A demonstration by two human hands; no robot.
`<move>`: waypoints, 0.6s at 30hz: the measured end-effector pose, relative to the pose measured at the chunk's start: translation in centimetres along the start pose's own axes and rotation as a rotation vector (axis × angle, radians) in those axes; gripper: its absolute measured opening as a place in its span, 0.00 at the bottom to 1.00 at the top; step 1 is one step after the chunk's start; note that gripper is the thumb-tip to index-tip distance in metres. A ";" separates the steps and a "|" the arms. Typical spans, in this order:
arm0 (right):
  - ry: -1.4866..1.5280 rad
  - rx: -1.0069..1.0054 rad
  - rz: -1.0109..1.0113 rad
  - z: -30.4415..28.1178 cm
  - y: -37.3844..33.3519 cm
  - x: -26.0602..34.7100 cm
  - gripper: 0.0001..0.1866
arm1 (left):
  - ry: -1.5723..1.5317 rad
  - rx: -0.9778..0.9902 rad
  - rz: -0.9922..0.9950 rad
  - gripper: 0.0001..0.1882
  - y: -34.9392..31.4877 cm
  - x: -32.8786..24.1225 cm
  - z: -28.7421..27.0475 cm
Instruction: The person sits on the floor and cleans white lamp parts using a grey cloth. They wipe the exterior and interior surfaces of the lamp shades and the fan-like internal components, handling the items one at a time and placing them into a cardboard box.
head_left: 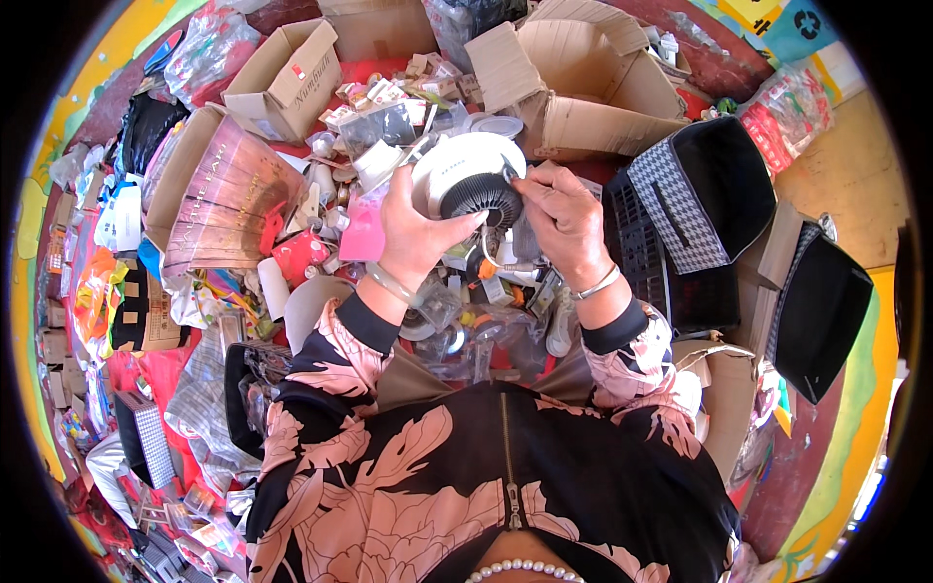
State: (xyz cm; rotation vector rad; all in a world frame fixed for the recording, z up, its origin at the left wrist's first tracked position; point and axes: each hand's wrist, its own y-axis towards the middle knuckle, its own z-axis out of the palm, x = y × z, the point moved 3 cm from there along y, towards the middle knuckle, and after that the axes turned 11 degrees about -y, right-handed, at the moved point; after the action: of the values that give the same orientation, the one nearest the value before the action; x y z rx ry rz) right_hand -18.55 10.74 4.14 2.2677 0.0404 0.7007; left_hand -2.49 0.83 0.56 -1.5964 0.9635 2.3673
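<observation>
A round recessed downlight (pixel 465 158) with a white rim and a black finned heat sink is held up in front of me, above a pile of goods. My left hand (pixel 418 231) grips its left side, the thumb lying across the fins. At the right edge, my right hand (pixel 569 219) pinches with thumb and fingers by a small grey metal piece that looks like a clip; the fingers partly hide it. Below the lamp hangs a white cable (pixel 494 258). A pink sheet (pixel 362 229) lies beside my left wrist.
Open cardboard boxes stand at the far left (pixel 292 83) and far right (pixel 603 83). A printed carton (pixel 228 189) is at left. Black fabric bins (pixel 705 194) and a black plastic crate (pixel 632 228) sit at right. Small boxes (pixel 384 97) and plastic-wrapped items (pixel 486 340) are heaped around.
</observation>
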 end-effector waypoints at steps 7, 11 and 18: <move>-0.145 0.211 0.136 1.4 -1.5 -3.3 0.07 | -0.174 -0.126 0.034 0.34 1.0 -0.7 -0.8; 0.115 0.029 0.403 -1.0 -0.1 -4.3 0.06 | -0.143 -0.163 0.044 0.33 1.0 -0.6 -1.3; 0.227 0.016 0.286 -0.5 0.8 -0.5 0.08 | 0.041 -0.053 0.058 0.34 0.7 -1.9 0.5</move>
State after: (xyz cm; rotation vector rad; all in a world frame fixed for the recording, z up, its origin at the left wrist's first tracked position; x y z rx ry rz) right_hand -19.36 10.35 4.76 2.2215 -0.1732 1.1091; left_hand -2.34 1.03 2.61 -1.6638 0.9754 2.4274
